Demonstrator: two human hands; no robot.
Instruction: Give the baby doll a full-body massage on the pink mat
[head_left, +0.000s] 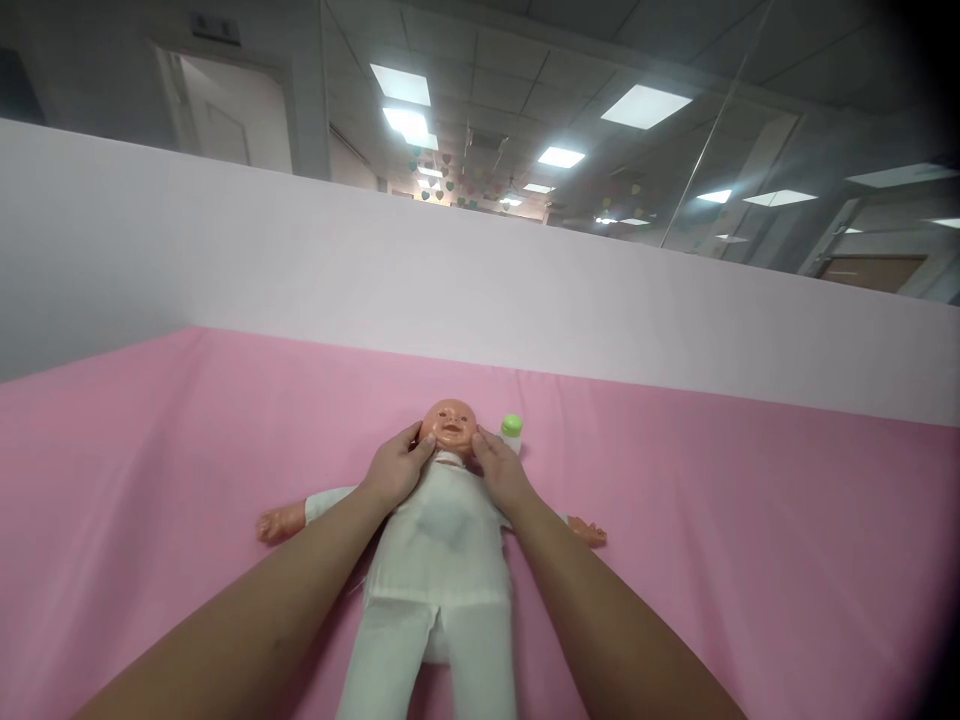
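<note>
A baby doll (437,535) with a white cloth body lies on its back on the pink sheet (712,520), its arms spread to both sides. My left hand (394,468) cups one side of the doll's hard plastic head (451,418), thumb along the cheek. From the opposite side, my right hand (502,472) holds the head in the same way. The fingers of both hands are partly hidden behind it. Just beyond my right hand stands a small bottle with a green cap (511,427), its lower part partly covered by the hand.
A white partition (480,290) runs along the back of the pink surface and turns forward at the left. Above it are glass panels, lit ceiling panels (645,106) and a doorway (236,115). Loose folds cross the sheet at both sides.
</note>
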